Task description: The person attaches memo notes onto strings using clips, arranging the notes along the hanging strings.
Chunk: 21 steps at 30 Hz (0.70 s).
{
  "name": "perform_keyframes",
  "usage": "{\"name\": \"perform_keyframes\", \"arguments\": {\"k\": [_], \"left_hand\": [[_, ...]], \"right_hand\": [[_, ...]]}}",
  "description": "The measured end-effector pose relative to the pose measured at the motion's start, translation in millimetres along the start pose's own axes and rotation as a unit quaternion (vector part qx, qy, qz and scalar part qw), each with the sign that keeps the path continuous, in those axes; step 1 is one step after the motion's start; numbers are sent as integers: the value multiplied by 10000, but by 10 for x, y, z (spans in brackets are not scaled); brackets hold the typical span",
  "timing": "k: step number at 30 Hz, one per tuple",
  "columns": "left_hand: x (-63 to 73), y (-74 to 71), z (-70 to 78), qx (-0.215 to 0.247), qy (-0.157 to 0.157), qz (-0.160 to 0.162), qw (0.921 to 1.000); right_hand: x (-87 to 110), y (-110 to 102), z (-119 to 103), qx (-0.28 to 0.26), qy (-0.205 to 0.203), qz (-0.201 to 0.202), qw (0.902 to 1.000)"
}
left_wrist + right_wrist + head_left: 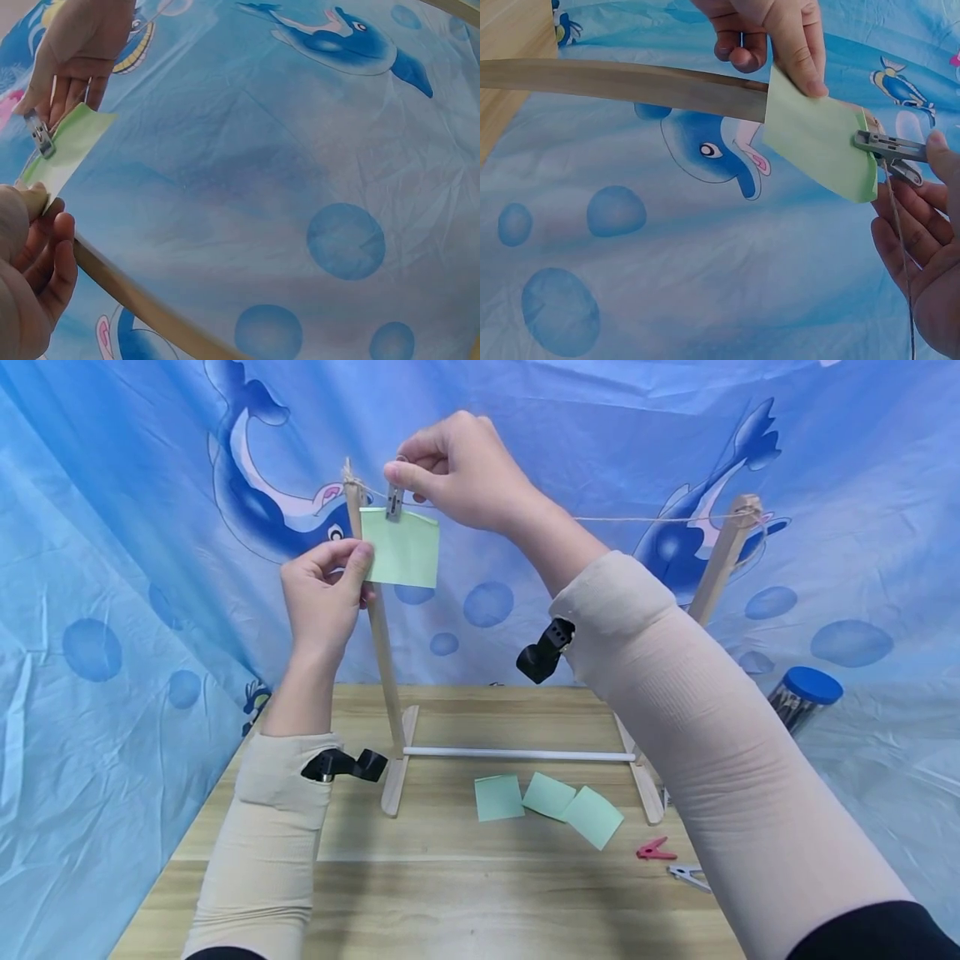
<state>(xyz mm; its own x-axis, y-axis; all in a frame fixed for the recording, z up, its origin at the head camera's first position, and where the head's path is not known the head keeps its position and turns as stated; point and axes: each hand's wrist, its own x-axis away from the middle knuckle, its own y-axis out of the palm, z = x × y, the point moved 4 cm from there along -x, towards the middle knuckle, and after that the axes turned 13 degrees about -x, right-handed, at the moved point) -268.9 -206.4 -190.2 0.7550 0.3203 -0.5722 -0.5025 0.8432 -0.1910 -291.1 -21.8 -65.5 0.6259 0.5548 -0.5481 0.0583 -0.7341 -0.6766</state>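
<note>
A green paper note [401, 552] hangs at the string [630, 518], close to the left wooden post [384, 668], its top edge folded over. My left hand [324, 589] pinches the note's left edge between thumb and fingers. Above it, my right hand [465, 472] holds a grey clothespin [393, 502] by its upper end, thumb on one side. In the right wrist view the tip of the clothespin [889, 146] sits over the note's folded edge [821, 139]. The left wrist view also shows the clothespin [40, 135] on the note [69, 154].
Three more green notes [498, 797] lie on the wooden table [450, 893]. To their right are a red clothespin [655, 849] and a pale one [688, 877]. A white rod [517, 753] joins the stand's feet. A blue-lidded jar [810, 687] stands beyond the right post [720, 560].
</note>
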Motion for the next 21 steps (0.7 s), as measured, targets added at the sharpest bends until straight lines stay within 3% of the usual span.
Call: {"name": "perform_keyframes", "arguments": {"k": [5,10,15,21], "left_hand": [[6,2,-45,-143,103,166,9997],[31,-29,-98,-249,247,462,9983],[100,-67,-151,-442,300,730,9959],[177,-79,-193,-566,239,908,9940]], "right_hand": [[9,8,29,67,96,153,9998],[76,-21,62,9,-111,628,9980],[249,-81,60,-245,-744,1212,9895],[533,-143,106,-842,-1761,1833,9635]]}}
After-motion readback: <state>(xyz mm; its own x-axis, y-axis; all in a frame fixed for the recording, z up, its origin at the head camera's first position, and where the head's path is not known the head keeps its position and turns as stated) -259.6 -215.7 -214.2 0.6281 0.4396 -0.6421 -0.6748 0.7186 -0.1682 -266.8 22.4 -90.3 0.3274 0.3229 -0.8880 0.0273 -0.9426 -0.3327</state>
